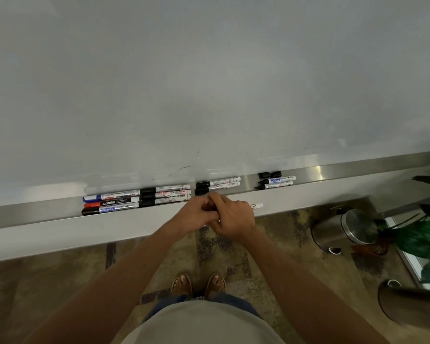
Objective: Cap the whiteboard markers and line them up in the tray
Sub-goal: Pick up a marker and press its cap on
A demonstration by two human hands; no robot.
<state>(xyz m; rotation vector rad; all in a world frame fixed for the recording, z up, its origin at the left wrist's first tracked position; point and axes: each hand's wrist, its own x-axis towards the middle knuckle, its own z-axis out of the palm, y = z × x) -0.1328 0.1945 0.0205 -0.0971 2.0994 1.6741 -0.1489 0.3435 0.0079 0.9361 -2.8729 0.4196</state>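
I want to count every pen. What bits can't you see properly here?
- Head view: the marker in the hands; only its white tail shows, the right hand and left hand hide the tip.
- Small print on the uncapped markers: too small.
- Plant: cut off by the right edge.

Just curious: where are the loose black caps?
In the head view, the loose caps lie in the tray right of the hands, behind two uncapped markers.

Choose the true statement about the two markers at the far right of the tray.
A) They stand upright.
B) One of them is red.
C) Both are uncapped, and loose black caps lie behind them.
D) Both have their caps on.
C: the two right-hand markers lie flat with bare black tips pointing left, and loose black caps lie behind them in the tray.
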